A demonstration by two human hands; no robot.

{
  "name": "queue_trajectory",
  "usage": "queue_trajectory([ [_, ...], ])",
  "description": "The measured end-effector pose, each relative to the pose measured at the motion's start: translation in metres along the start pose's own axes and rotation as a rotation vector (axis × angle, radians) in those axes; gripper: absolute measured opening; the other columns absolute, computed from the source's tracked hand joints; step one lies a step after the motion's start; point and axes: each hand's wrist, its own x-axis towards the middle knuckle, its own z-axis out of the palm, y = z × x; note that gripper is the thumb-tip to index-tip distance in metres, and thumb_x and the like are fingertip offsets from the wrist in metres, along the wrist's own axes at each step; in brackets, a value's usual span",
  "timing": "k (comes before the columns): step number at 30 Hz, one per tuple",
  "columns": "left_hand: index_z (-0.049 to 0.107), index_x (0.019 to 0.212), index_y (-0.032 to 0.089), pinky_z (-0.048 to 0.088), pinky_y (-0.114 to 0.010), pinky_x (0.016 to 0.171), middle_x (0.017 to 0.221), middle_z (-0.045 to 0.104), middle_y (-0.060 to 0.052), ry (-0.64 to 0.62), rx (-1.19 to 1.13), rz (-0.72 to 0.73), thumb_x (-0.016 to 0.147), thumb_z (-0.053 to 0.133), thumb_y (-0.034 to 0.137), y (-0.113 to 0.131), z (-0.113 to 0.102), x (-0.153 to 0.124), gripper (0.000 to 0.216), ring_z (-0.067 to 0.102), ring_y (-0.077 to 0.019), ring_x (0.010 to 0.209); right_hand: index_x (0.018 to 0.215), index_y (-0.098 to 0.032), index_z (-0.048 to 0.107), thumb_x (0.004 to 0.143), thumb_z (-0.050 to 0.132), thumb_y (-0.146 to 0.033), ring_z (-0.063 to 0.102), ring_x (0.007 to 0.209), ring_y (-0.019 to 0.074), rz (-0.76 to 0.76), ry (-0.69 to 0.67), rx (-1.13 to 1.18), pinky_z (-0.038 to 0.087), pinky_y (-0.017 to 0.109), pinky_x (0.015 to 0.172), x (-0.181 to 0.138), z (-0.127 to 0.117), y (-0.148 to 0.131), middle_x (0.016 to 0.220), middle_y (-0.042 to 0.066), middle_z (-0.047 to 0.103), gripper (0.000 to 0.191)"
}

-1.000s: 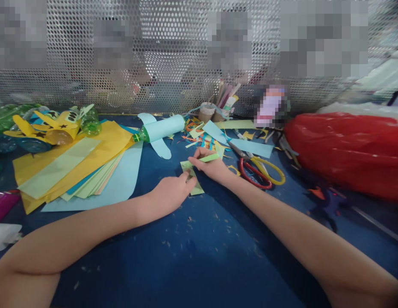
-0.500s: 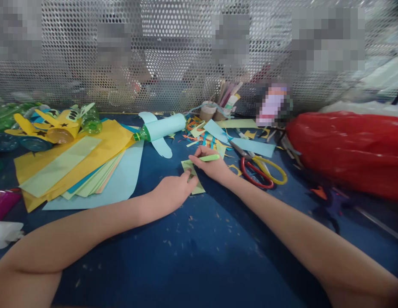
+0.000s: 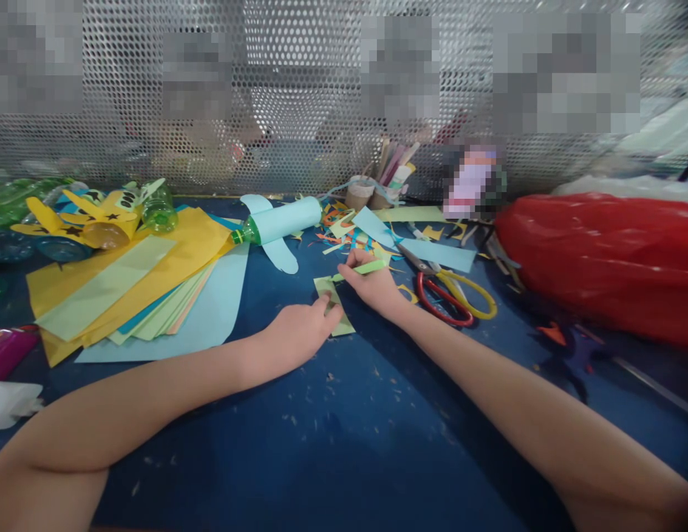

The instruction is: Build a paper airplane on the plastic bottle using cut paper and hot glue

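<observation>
My left hand [image 3: 306, 332] lies on a small light green paper strip [image 3: 344, 324], its fingertips stretched out and pressing it flat on the blue tabletop. My right hand [image 3: 374, 284] pinches a light green pen [image 3: 371, 267], whose tip points left, close to the strip's upper end. Behind my hands rests a green bottle [image 3: 253, 230] wrapped in light blue paper [image 3: 288, 220], with wing-like paper pieces sticking out. To the right of my right hand lie scissors with red handles [image 3: 444, 301] and a pair with yellow handles [image 3: 468, 292].
Yellow sheets [image 3: 202, 233] and fanned paper strips [image 3: 166, 307] cover the left side. Paper scraps [image 3: 349, 229] lie ahead, before cups [image 3: 359, 193] of sticks. A red plastic bag [image 3: 598, 258] bulges at right. A perforated metal screen [image 3: 299, 96] stands at the back.
My right hand and the pen have shifted slightly to the right, and the pen's tip now shows beside the strip. My left hand stays in place on the strip.
</observation>
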Motion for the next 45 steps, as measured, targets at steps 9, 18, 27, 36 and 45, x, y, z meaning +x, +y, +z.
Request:
queue_trajectory([
  [9,0.04,0.133,0.01,0.05,-0.029,0.052,0.138,0.044,-0.024,0.024,0.004,0.002,0.077,0.046,0.006,0.0,0.003,0.0,0.056,0.067,-0.0199,0.069,0.055,-0.023,0.034,0.07,0.053,-0.021,0.034,0.053,0.0124,0.012,-0.013,-0.01,0.028,0.029,0.054,0.001,-0.004,0.0,0.052,-0.005,0.037,0.023],
  [18,0.039,0.133,0.011,0.051,-0.03,0.054,0.139,0.043,-0.024,0.01,-0.03,-0.002,0.079,0.048,0.008,-0.001,0.001,0.0,0.055,0.067,-0.0205,0.071,0.055,-0.023,0.035,0.069,0.054,-0.022,0.034,0.053,0.0121,-0.011,-0.045,0.026,0.028,0.029,0.054,0.001,-0.007,0.0,0.051,-0.005,0.036,0.023],
  [27,0.045,0.126,0.01,0.047,-0.026,0.049,0.143,0.036,-0.025,0.019,-0.004,-0.007,0.081,0.045,0.008,0.0,-0.002,-0.002,0.045,0.064,-0.0147,0.062,0.06,-0.023,0.039,0.077,0.061,-0.035,0.032,0.044,0.0093,0.155,0.119,0.377,0.025,0.027,0.047,0.0,-0.004,0.009,0.046,-0.007,0.037,0.03],
  [36,0.046,0.124,0.009,0.046,-0.026,0.051,0.126,0.053,-0.02,0.042,-0.001,0.013,0.081,0.038,0.003,0.001,0.002,-0.001,0.044,0.064,-0.0165,0.066,0.064,-0.023,0.042,0.078,0.065,-0.043,0.042,0.046,0.0109,0.036,-0.154,0.218,0.034,0.028,0.051,-0.007,-0.003,-0.009,0.047,-0.005,0.049,0.034],
  [45,0.045,0.125,0.009,0.045,-0.027,0.05,0.12,0.055,-0.018,0.04,-0.01,0.014,0.082,0.035,0.003,0.002,0.002,-0.001,0.045,0.064,-0.0179,0.065,0.065,-0.022,0.042,0.078,0.062,-0.04,0.043,0.045,0.0092,0.054,-0.216,0.179,0.035,0.026,0.051,-0.005,-0.001,-0.007,0.048,-0.007,0.049,0.03],
])
